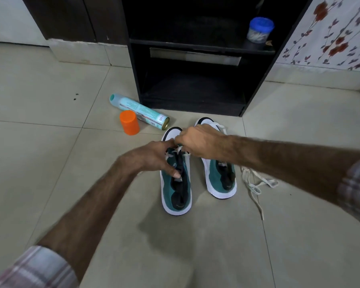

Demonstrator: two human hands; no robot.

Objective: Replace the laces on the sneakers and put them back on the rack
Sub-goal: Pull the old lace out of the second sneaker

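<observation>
Two teal-and-white sneakers side by side on the tile floor (50, 90), toes toward the black rack (195, 84). Left hand (154, 156) grips the left sneaker (176, 194) at its tongue. Right hand (197, 142) pinches the white lace (175, 151) threaded there. Right sneaker (221, 175) unlaced; loose lace (255, 186) on floor beside it. Spray can (137, 110) lying near orange cap (129, 122).

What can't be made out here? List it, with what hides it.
- Head view: the lace at the left sneaker eyelets, covered by left hand and right hand.
- Text on the spray can: too small.
- Contents of the blue-lidded jar: blurred.
- Rack shelves: too dark.
</observation>
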